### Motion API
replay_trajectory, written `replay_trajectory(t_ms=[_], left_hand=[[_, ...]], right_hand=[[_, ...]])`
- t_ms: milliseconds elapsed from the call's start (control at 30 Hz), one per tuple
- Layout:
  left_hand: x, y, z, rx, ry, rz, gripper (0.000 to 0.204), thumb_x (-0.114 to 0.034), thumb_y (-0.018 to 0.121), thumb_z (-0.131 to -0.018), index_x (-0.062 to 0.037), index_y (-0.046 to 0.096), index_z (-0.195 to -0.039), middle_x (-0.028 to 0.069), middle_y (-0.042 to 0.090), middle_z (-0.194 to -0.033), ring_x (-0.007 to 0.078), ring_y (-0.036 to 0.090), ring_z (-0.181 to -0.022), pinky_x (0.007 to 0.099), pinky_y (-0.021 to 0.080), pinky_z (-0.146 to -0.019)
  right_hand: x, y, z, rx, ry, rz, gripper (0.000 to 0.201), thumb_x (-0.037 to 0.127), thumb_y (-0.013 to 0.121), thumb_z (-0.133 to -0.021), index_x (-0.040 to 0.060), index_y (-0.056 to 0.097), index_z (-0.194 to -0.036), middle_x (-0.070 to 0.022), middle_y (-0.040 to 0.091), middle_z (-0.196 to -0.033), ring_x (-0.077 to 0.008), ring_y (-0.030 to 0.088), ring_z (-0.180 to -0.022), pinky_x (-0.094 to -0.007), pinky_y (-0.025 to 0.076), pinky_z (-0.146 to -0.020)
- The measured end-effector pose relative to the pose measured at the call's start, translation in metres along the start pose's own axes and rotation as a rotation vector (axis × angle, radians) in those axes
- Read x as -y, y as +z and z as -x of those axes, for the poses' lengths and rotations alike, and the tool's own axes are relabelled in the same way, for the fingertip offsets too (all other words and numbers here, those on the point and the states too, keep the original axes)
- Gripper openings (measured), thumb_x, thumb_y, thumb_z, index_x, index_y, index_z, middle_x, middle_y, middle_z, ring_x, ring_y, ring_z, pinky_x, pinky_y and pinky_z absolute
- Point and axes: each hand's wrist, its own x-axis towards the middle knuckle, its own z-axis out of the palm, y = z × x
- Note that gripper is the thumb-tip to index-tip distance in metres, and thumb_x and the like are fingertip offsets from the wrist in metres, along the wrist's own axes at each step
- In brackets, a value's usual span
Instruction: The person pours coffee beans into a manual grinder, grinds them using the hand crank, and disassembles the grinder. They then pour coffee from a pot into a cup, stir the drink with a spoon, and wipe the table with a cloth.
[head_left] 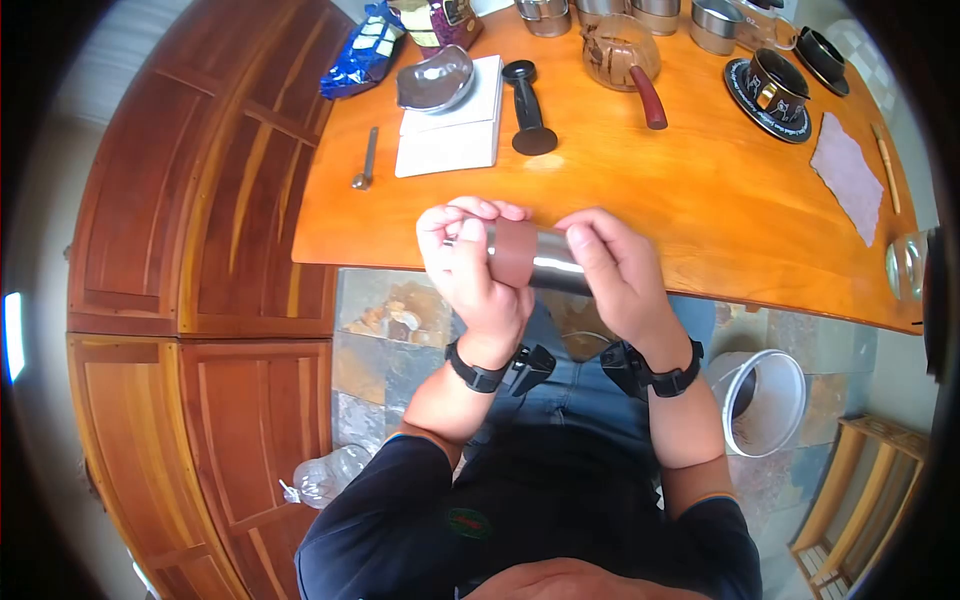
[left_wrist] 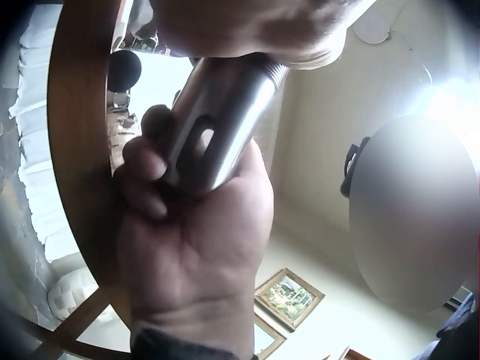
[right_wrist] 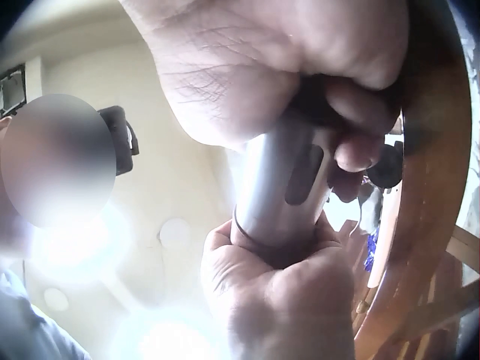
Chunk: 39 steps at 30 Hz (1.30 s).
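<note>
A metal cylinder with a brown band (head_left: 513, 254) lies sideways between the two hands, just over the table's front edge. The left hand (head_left: 474, 262) grips its left end, thumb along the top. Around the right end curl the fingers of the right hand (head_left: 622, 268). In the left wrist view the steel cylinder (left_wrist: 221, 124) shows an oval slot and a threaded rim, the left hand (left_wrist: 199, 225) round its lower end. From the right wrist, the cylinder (right_wrist: 281, 187) runs between the right hand (right_wrist: 300, 67) above and the left hand (right_wrist: 281, 300) below.
On the wooden table (head_left: 700, 220) stand a white scale (head_left: 447, 150) with a silver dish (head_left: 436, 80), a black tamper-like tool (head_left: 529, 110), a spoon (head_left: 367, 160), a glass pot with a red handle (head_left: 649, 98), a cup (head_left: 778, 82) and a cloth (head_left: 847, 175). A white bucket (head_left: 764, 400) is below.
</note>
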Motion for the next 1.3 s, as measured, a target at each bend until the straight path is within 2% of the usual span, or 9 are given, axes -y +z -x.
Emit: replay_trajectory(t_ms=[67,167,200,367,500,733,800,967,1300], left_hand=[[-0.01,-0.01,-0.016,0.02,-0.019,-0.045,0.011,-0.02,0.056,-0.1,-0.0129,0.049,-0.105,0.0074,0.057,-0.1,0.0254,0.059,-0.091,0.0477,0.052,-0.087],[-0.035,-0.031,-0.055,-0.003,0.069,-0.132,0.008,-0.02,0.058,-0.098,-0.0149,0.053,-0.097,0.0031,0.061,-0.093,0.0233,0.062,-0.088,0.0451,0.054,-0.085],[-0.043,-0.045,-0.07,0.02,0.142,-0.123,0.007,-0.012,0.054,-0.099,-0.0106,0.049,-0.105,0.0091,0.061,-0.095,0.0257,0.064,-0.086,0.0448,0.056,-0.082],[-0.096,-0.071,-0.133,-0.1,0.305,-0.434,0.005,-0.009,0.057,-0.096,-0.0072,0.053,-0.098,0.008,0.062,-0.091,0.023,0.065,-0.083,0.0391,0.057,-0.078],[-0.117,-0.099,-0.179,-0.137,0.305,-0.567,0.007,-0.007,0.059,-0.096,-0.0057,0.054,-0.101,0.0099,0.063,-0.09,0.0202,0.066,-0.08,0.0359,0.059,-0.074],[-0.092,-0.137,-0.236,-0.268,0.381,-0.949,0.025,-0.012,0.071,-0.093,-0.0021,0.055,-0.111,0.0102,0.063,-0.101,0.0181,0.066,-0.086,0.0315,0.057,-0.08],[-0.077,-0.164,-0.255,-0.258,0.383,-1.01,0.027,-0.013,0.072,-0.092,-0.0019,0.056,-0.111,0.0093,0.063,-0.101,0.0174,0.064,-0.086,0.0311,0.056,-0.08],[-0.05,-0.166,-0.265,-0.239,0.305,-1.079,0.034,-0.017,0.077,-0.089,-0.0012,0.059,-0.113,0.0073,0.063,-0.101,0.016,0.061,-0.09,0.0312,0.053,-0.084],[-0.027,-0.177,-0.281,-0.245,0.328,-1.227,0.034,-0.018,0.079,-0.087,-0.0005,0.061,-0.109,0.0078,0.063,-0.103,0.0158,0.061,-0.089,0.0304,0.052,-0.081]], right_hand=[[-0.004,0.004,-0.001,-0.019,-0.035,0.064,0.028,0.027,0.063,-0.103,-0.0005,0.068,-0.1,-0.008,0.059,-0.065,-0.0151,0.055,-0.057,-0.028,0.045,-0.057],[-0.004,-0.004,0.0,-0.007,0.015,0.026,0.027,0.027,0.066,-0.101,0.0,0.067,-0.097,-0.0073,0.058,-0.063,-0.0135,0.056,-0.056,-0.0294,0.045,-0.055],[-0.005,-0.005,0.001,-0.027,0.017,0.016,0.027,0.027,0.066,-0.101,0.0,0.067,-0.097,-0.0073,0.058,-0.063,-0.0135,0.056,-0.056,-0.0294,0.045,-0.055],[-0.007,-0.003,0.003,0.018,-0.011,0.092,0.023,0.024,0.073,-0.095,0.0025,0.065,-0.095,-0.0094,0.063,-0.064,-0.0208,0.061,-0.053,-0.033,0.046,-0.051],[-0.015,0.002,0.004,-0.032,-0.118,0.151,0.021,0.023,0.075,-0.092,0.0045,0.064,-0.094,-0.0093,0.064,-0.064,-0.0245,0.064,-0.055,-0.0354,0.048,-0.051],[-0.014,-0.003,0.005,-0.014,-0.094,0.13,0.018,0.02,0.074,-0.092,0.0056,0.064,-0.093,-0.0081,0.062,-0.061,-0.025,0.063,-0.054,-0.0364,0.048,-0.051],[-0.018,-0.004,0.004,0.006,-0.103,0.121,0.016,0.018,0.074,-0.094,0.0037,0.066,-0.098,-0.0058,0.064,-0.065,-0.0116,0.059,-0.05,-0.0285,0.045,-0.049],[-0.02,-0.003,0.003,-0.02,-0.13,0.125,0.015,0.017,0.073,-0.093,0.0044,0.065,-0.095,-0.0057,0.064,-0.065,-0.0132,0.059,-0.051,-0.0287,0.046,-0.05],[-0.022,-0.003,0.003,-0.049,-0.164,0.101,0.014,0.015,0.073,-0.092,0.0046,0.064,-0.093,-0.0067,0.063,-0.065,-0.0156,0.059,-0.053,-0.0298,0.048,-0.052]])
